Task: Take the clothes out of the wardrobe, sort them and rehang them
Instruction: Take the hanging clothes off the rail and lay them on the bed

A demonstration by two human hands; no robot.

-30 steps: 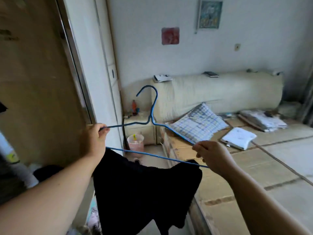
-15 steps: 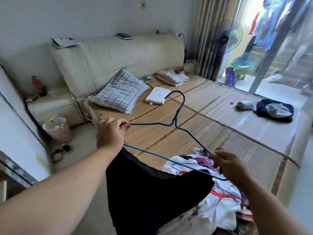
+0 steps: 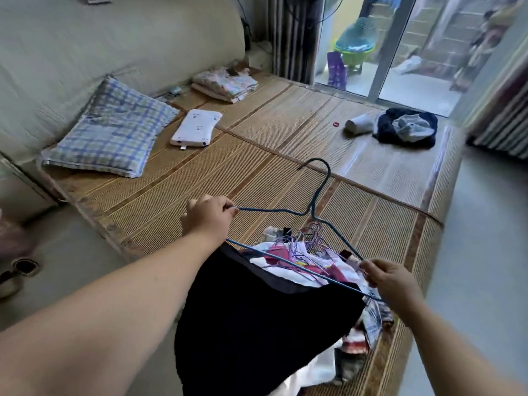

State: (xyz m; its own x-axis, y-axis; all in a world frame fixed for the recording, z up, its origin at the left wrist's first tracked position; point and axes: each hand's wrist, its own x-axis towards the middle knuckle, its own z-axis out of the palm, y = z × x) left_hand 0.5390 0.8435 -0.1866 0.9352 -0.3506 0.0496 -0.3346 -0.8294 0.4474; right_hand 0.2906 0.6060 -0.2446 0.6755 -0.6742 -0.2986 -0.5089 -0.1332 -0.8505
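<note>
A blue wire hanger (image 3: 315,212) is held level above the bed, its hook pointing away from me. My left hand (image 3: 207,217) grips its left corner and my right hand (image 3: 390,277) pinches its right corner. A black garment (image 3: 257,324) hangs folded over the hanger's lower bar and drops towards me. Beneath it, on the woven bed mat (image 3: 217,178), lies a pile of clothes (image 3: 308,258) in white, pink and red, still on several purple hangers.
A plaid pillow (image 3: 111,132), a white pad (image 3: 195,128) and folded floral cloth (image 3: 224,82) lie near the headboard. A dark bundle (image 3: 405,128) and a white roll (image 3: 358,125) sit at the far side. Curtains and a glass door stand beyond; bare floor lies on both sides.
I have turned from the wardrobe to the bed. The hanger with the black garment has come over the clothes pile and lower. Both hands keep their hold.
</note>
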